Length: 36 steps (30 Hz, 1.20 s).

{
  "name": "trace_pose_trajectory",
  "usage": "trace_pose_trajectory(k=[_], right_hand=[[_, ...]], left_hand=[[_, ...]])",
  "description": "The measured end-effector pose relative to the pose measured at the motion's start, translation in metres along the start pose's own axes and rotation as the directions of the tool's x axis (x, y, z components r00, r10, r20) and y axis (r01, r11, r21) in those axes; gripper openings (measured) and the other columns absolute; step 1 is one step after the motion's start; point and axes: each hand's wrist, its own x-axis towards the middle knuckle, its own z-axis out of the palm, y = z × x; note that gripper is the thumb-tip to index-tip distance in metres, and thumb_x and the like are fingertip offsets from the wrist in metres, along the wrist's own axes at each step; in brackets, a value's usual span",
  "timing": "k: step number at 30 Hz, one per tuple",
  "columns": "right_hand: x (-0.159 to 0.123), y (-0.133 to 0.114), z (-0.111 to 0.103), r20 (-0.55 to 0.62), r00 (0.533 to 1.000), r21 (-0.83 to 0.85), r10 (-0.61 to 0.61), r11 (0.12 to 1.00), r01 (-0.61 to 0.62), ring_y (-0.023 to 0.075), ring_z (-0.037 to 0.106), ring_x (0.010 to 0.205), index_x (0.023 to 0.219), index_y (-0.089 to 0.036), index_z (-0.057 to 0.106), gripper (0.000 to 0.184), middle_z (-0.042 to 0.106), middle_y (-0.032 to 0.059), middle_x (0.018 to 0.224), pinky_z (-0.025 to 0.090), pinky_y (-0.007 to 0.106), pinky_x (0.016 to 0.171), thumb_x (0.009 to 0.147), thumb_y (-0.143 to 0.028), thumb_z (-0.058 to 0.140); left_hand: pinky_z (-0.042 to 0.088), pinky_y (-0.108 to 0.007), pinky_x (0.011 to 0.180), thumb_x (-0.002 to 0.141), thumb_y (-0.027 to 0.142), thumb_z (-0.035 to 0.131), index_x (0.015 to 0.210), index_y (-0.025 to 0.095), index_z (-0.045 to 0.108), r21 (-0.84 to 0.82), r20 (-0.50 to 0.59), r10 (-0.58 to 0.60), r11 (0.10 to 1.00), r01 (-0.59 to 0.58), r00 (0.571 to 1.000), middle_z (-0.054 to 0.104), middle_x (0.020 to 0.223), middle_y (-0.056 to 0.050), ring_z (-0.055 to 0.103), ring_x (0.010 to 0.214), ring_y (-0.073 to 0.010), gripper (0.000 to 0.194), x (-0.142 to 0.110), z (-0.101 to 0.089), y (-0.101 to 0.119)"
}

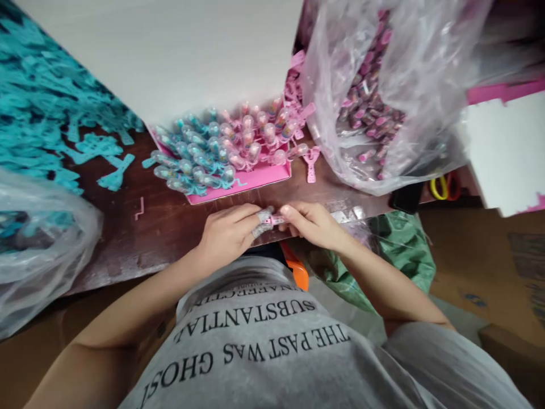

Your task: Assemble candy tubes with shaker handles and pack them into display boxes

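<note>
Over the near edge of the table [170,230], a small pink plastic piece [276,220] is pinched between the fingers of the left hand [227,228], partly covered by grey wrapping [260,229], and those of the right hand [314,221]. The piece is apparently being worked by hand; a steady two-handed pinch seems called for next. Beyond, clear-topped teal and pink items [198,153] are held in a pink-fronted box [264,177]; toward the table's far left corner, teal plastic pieces [42,102] are heaped.
</note>
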Motion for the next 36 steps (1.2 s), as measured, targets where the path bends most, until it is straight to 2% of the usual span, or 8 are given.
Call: trace_pose_trajectory(k=[3,7,9,12,15,22,27,36], right_hand=[[0.005,0.010,-0.048,-0.271,0.960,-0.191,-0.071,0.981,0.019,0.0174,0.069,0.078,0.123,-0.020,0.070,0.064,0.077,0.0081,0.105,0.056,0.032,0.075,0.106,-0.074,0.041],[0.009,0.047,-0.138,-0.616,0.782,-0.618,-0.097,0.674,-0.404,0.0324,0.064,0.122,0.145,-0.021,0.063,0.046,0.063,0.0194,0.144,0.053,0.047,0.101,0.107,-0.045,0.055],[0.011,0.070,-0.174,-0.585,0.811,-0.700,-0.014,0.512,-0.497,0.0384,0.057,0.133,0.145,-0.021,0.065,0.043,0.058,0.0217,0.150,0.053,0.051,0.101,0.104,-0.033,0.057],[0.016,0.092,-0.196,-0.485,0.874,-0.758,-0.031,0.513,-0.403,0.0385,0.057,0.130,0.126,-0.018,0.074,0.029,0.062,0.0230,0.142,0.053,0.052,0.099,0.104,-0.030,0.059],[0.015,0.086,-0.174,-0.435,0.878,-0.742,-0.199,0.631,-0.225,0.0329,0.063,0.117,0.126,-0.014,0.070,0.032,0.067,0.0262,0.129,0.053,0.049,0.099,0.106,-0.037,0.058],[-0.015,0.027,-0.039,0.069,0.869,-0.504,-0.490,0.734,0.454,0.0189,0.070,0.094,0.144,-0.027,0.062,0.035,0.071,0.0073,0.112,0.060,0.033,0.081,0.109,-0.030,0.058],[-0.013,0.018,-0.009,0.015,0.836,-0.391,-0.549,0.766,0.510,0.0156,0.071,0.089,0.125,-0.020,0.067,0.023,0.076,0.0054,0.106,0.058,0.027,0.079,0.106,-0.033,0.066],[-0.011,0.015,-0.005,0.030,0.998,-0.034,-0.056,0.998,0.057,0.0098,0.058,0.050,0.074,-0.018,0.070,0.066,0.066,0.0005,0.060,0.046,0.025,0.054,0.112,-0.063,0.039]], left_hand=[[0.061,-0.031,0.089,0.105,0.028,0.060,0.115,0.021,0.081,-0.193,0.066,-0.175,0.964,0.185,0.982,0.081,0.113,-0.007,0.076,0.100,-0.0203,0.024,0.001,-0.005,-0.007],[0.062,-0.033,0.092,0.094,0.048,0.078,0.110,0.023,0.082,-0.481,0.260,-0.433,0.717,0.504,0.863,0.082,0.110,-0.004,0.077,0.098,-0.0216,0.030,0.000,-0.003,-0.012],[0.064,-0.036,0.093,0.083,0.053,0.087,0.111,0.022,0.081,-0.572,0.338,-0.497,0.565,0.594,0.799,0.083,0.111,-0.006,0.078,0.099,-0.0237,0.042,0.000,0.003,-0.010],[0.064,-0.037,0.091,0.079,0.052,0.090,0.106,0.019,0.080,-0.639,0.375,-0.523,0.452,0.622,0.765,0.083,0.106,-0.007,0.077,0.097,-0.0236,0.044,0.002,0.012,-0.002],[0.063,-0.030,0.077,0.079,0.049,0.090,0.092,0.017,0.077,-0.671,0.375,-0.554,0.391,0.630,0.743,0.080,0.091,-0.005,0.073,0.082,-0.0177,0.037,0.006,0.013,0.004],[0.057,-0.023,0.067,0.078,0.043,0.091,0.095,0.018,0.080,-0.726,0.442,-0.571,0.225,0.650,0.692,0.081,0.096,-0.004,0.067,0.071,-0.0112,0.032,0.012,0.014,0.006],[0.058,-0.025,0.074,0.084,0.040,0.086,0.101,0.019,0.082,-0.691,0.477,-0.529,0.267,0.671,0.702,0.081,0.091,-0.002,0.069,0.074,-0.0129,0.028,0.012,0.015,0.009],[0.055,-0.028,0.075,0.098,0.032,0.069,0.090,0.019,0.077,-0.385,0.070,-0.307,0.869,0.310,0.949,0.075,0.083,-0.004,0.066,0.077,-0.0161,0.017,0.006,0.010,0.007]])
